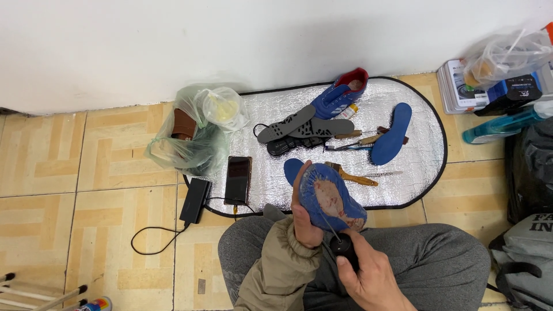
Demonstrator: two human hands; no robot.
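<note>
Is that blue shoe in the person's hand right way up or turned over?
Turned over. The blue shoe shows its bare underside with a pale worn patch, held by the left hand.

We see a dark-screened phone (238, 179) lying flat on the silver mat's (415, 173) left edge, a black power bank (195, 200) just beside it, and stacked white boxes (456, 87) beside a blue-and-black box (521, 90) at upper right.
</note>
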